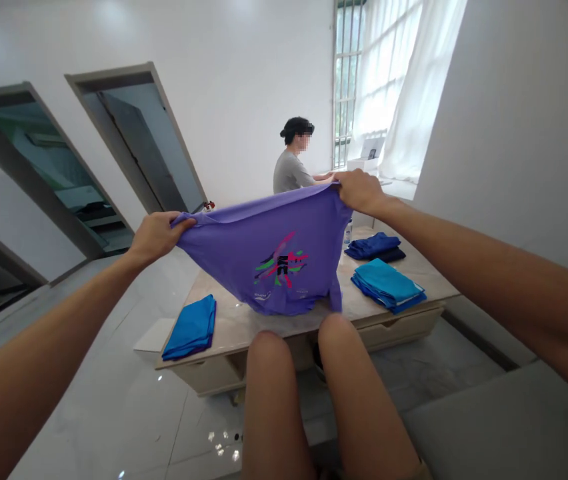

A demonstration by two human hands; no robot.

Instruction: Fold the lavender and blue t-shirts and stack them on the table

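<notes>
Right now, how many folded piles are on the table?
3: the left blue pile, the navy pile back right, the right blue pile in front. The purple shirt may hide more.

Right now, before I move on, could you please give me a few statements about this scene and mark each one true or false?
The left hand and right hand hold up a purple T-shirt by its edge. True.

The shirt is plain, with no print. False: a colourful print faces the camera.

A blue pile, a navy pile and a teal pile lie folded on the marble-topped table. True.

A second person is holding the shirt's far side. False: the seated person is beyond the table, and only the two hands hold it.
</notes>
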